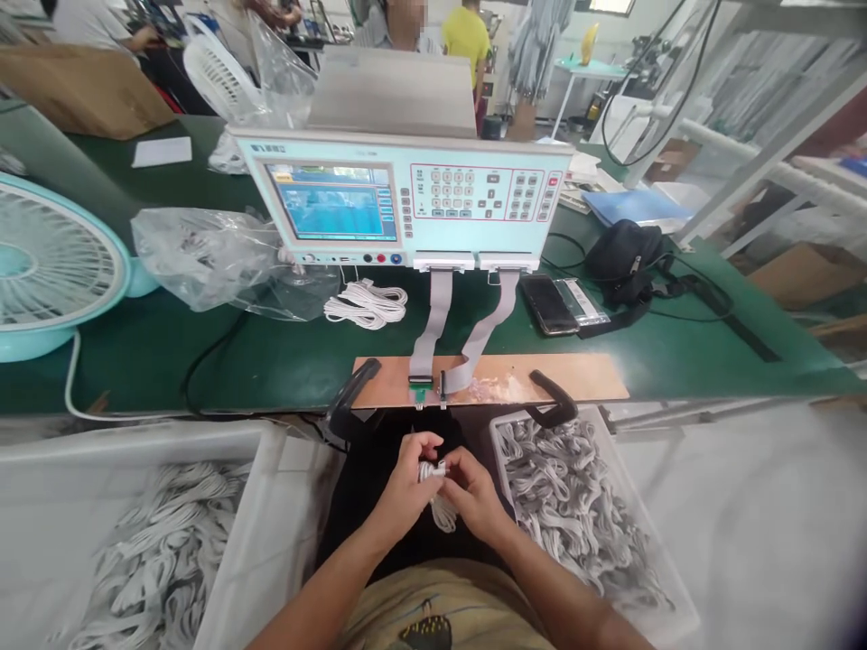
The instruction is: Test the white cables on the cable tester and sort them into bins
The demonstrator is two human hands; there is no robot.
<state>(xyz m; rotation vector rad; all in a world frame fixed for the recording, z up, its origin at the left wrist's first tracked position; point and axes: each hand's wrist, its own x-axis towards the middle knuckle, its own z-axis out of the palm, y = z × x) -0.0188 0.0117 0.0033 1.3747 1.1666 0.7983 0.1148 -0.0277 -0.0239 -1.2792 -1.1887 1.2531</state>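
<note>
One coiled white cable [442, 515] hangs over the lap, below the counter [271, 361], pinched by fingers of left hand [403, 483] and right hand [478, 496]. Likely best: grip near plug, coil bundled.

Clear lap gap holds left hand [406, 483] and right hand [478, 496]; left crate [135, 440] and right crate [647, 515] flank it, ribbon cables [437, 325] bar the board [569, 379] ahead.

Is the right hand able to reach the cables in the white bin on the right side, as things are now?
Probably yes: the right hand is just beside the open bin, nothing lies between, but it holds a white cable now.
</note>
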